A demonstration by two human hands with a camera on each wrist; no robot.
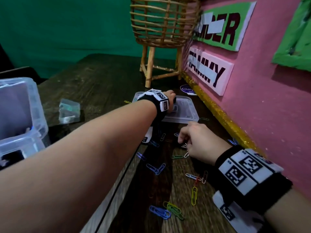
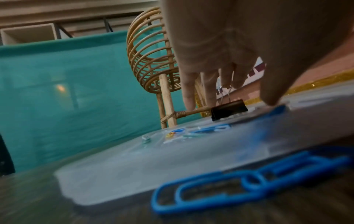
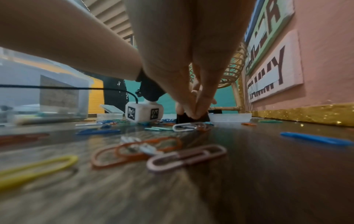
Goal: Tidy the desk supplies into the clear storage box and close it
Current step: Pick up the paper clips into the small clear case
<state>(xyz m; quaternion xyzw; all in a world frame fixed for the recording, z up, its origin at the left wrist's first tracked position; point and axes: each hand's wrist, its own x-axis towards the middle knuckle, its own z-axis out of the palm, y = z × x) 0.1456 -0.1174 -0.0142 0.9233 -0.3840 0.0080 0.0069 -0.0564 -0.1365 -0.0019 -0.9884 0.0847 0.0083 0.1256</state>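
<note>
Signage on the pink wall [image 1: 262, 98] at right reads "TAMMY" [image 1: 207, 73]. We see the left hand [image 1: 170, 96], fingers spread, over a binder clip [image 2: 229, 109] on the flat lid [image 1: 183, 111]; the right hand [image 1: 198, 142] pinches another black clip [image 3: 191, 118] on the table [image 1: 101, 84]. Clear storage box [image 1: 21, 115] stands far left, open.

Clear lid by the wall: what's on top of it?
A black binder clip sits on the clear lid, with the left hand reaching over it. The hand and wristband hide part of the lid.
</note>
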